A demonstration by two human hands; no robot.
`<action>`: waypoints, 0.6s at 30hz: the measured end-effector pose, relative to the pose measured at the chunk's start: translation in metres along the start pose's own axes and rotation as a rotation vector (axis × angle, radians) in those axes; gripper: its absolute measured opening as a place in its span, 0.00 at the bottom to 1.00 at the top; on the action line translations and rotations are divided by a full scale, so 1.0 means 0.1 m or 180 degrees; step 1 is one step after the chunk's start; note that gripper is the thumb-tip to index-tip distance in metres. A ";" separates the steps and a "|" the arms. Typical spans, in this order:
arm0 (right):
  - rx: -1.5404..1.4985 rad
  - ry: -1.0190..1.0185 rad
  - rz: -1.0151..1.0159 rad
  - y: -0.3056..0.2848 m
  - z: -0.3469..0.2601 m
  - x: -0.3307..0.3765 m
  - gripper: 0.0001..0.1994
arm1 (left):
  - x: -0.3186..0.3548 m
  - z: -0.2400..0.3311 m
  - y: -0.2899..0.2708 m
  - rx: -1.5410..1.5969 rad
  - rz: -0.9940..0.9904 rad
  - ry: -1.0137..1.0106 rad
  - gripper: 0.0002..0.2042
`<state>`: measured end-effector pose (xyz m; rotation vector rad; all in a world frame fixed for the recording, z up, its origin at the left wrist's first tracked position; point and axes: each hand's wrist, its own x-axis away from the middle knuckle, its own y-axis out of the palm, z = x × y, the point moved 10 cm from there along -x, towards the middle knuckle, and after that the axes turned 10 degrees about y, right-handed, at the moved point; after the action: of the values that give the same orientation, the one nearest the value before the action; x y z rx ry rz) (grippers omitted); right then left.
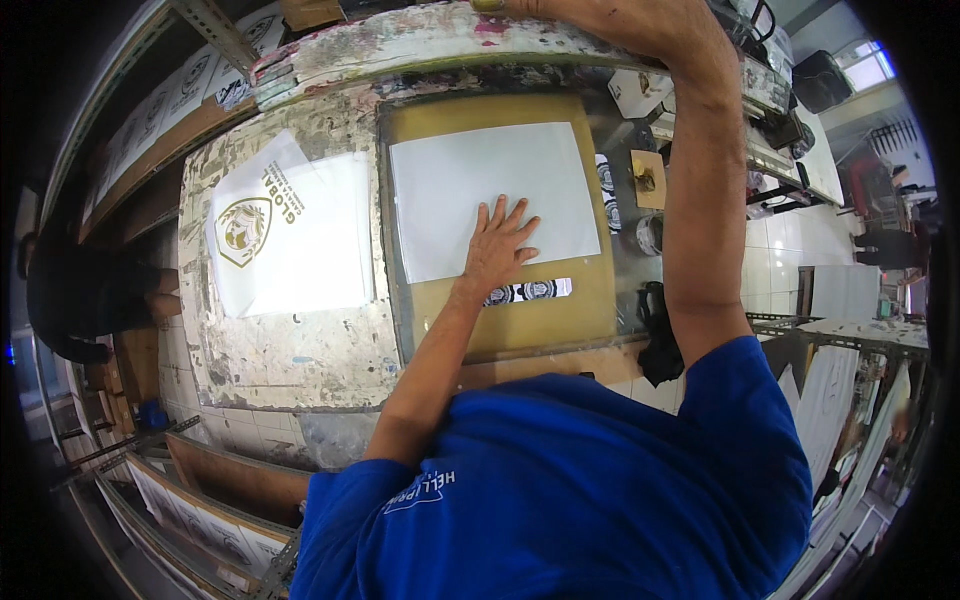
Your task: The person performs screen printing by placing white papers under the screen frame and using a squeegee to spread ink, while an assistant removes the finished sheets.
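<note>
My left hand (500, 245) lies flat on a blank white sheet (430, 190), its fingers spread. The sheet rests on a yellowish board (555, 325) in the middle of the table. A narrow strip with black and white printed emblems (545, 289) sits just below the sheet, partly behind my left wrist. My right arm stretches up to the far edge, where my right hand (535, 8) is over a paint-stained white bar (400, 40). The top of the picture cuts that hand off, and its grip is hidden.
A stack of white sheets (320, 235) with a gold crest stands on the stained tabletop (300, 360) to the left. On the right are a small brown card (648, 180) and a clear round container (650, 235). A person in dark clothes (90, 290) stands at far left, near shelving racks.
</note>
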<state>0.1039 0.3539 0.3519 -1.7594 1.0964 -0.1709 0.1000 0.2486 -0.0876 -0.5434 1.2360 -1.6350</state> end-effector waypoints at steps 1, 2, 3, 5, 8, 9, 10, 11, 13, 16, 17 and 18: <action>-0.0042 -0.0083 0.0002 0.02 0.01 -0.02 0.27 | 0.03 0.02 0.01 0.0030 -0.0002 0.0023 0.28; -0.0083 -0.0166 0.0006 0.04 0.00 -0.02 0.27 | 0.04 0.06 0.03 0.0059 -0.0002 0.0047 0.28; -0.0105 -0.0133 -0.0019 0.06 0.01 -0.03 0.27 | 0.06 0.09 0.05 0.0089 0.0000 0.0071 0.28; -0.0138 -0.0061 -0.0062 0.07 0.02 -0.03 0.27 | 0.07 0.17 0.06 0.0097 0.0087 0.0140 0.27; -0.0081 -0.0097 -0.0026 0.09 0.03 -0.04 0.26 | 0.10 0.27 0.08 0.0168 0.0138 0.0172 0.27; -0.0095 -0.0094 -0.0038 0.09 0.03 -0.04 0.26 | 0.11 0.29 0.08 0.0200 0.0141 0.0166 0.27; -0.0089 -0.0074 -0.0039 0.08 0.03 -0.03 0.26 | 0.10 0.33 0.07 0.0187 0.0141 0.0194 0.27; -0.0083 -0.0052 -0.0039 0.06 0.04 -0.01 0.26 | 0.10 0.37 0.07 0.0174 0.0140 0.0224 0.27; 0.0027 -0.0006 0.0005 0.06 0.07 -0.03 0.27 | 0.10 0.40 0.07 0.0158 0.0148 0.0247 0.27; 0.0048 -0.0051 -0.0034 0.09 0.06 -0.04 0.27 | 0.12 0.39 0.06 0.0154 0.0170 0.0227 0.27; 0.0039 -0.0077 -0.0060 0.10 0.06 -0.04 0.27 | 0.12 0.39 0.06 0.0156 0.0174 0.0217 0.27; -0.0048 -0.0117 -0.0080 0.11 0.05 -0.02 0.27 | 0.12 0.40 0.06 0.0170 0.0176 0.0218 0.27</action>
<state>0.0989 0.3583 0.3417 -1.7836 1.0520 -0.1456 0.1296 0.2190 -0.0803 -0.4197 1.2430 -1.6469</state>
